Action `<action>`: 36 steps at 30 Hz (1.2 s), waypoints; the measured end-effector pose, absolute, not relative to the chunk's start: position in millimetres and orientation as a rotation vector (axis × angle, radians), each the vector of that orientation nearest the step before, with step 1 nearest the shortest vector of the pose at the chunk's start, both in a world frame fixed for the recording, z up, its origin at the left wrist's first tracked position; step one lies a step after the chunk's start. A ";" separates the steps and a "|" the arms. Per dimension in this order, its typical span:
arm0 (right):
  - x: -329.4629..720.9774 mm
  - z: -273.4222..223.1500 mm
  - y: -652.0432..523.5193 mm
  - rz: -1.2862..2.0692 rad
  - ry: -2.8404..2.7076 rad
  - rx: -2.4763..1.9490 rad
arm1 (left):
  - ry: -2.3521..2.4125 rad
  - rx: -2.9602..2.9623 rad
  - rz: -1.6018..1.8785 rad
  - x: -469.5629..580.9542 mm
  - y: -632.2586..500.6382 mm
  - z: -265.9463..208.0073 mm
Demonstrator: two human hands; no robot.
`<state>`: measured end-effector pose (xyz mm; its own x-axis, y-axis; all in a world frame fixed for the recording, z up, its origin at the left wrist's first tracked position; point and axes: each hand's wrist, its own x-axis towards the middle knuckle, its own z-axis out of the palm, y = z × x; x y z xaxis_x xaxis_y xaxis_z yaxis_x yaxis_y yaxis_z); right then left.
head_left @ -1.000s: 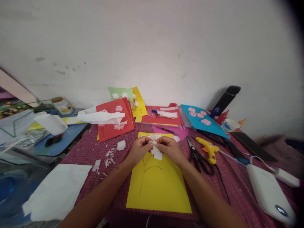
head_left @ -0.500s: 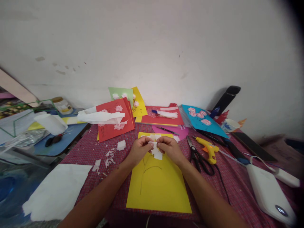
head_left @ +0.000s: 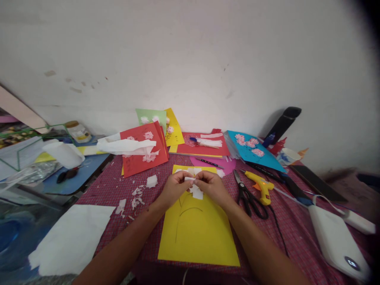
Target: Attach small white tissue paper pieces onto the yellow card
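One small white paper piece sits pinched between your left hand at nine o'clock and right hand at three.

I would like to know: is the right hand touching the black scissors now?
Apart. The head view shows a strip of patterned tablecloth between the right hand and the scissors.

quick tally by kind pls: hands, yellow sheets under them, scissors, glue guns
Hands: 2 (left hand and right hand, fingertips together at white paper)
Yellow sheet under them: 1
Scissors: 1 pair
Glue gun: 1
Total: 5
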<state>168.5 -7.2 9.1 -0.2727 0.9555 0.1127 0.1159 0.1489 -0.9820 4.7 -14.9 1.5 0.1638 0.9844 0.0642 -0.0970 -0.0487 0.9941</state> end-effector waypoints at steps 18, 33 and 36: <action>167.6 6.2 -9.5 1.266 -1.569 -0.960 | 1.085 1.718 1.369 4.0 -17.2 -6.3; 168.6 3.4 -8.1 1.254 -1.596 -0.966 | 1.120 1.961 1.348 2.1 -18.2 -1.2; 168.2 2.0 -7.6 1.240 -1.606 -0.961 | 1.122 2.015 1.339 1.9 -18.3 -0.3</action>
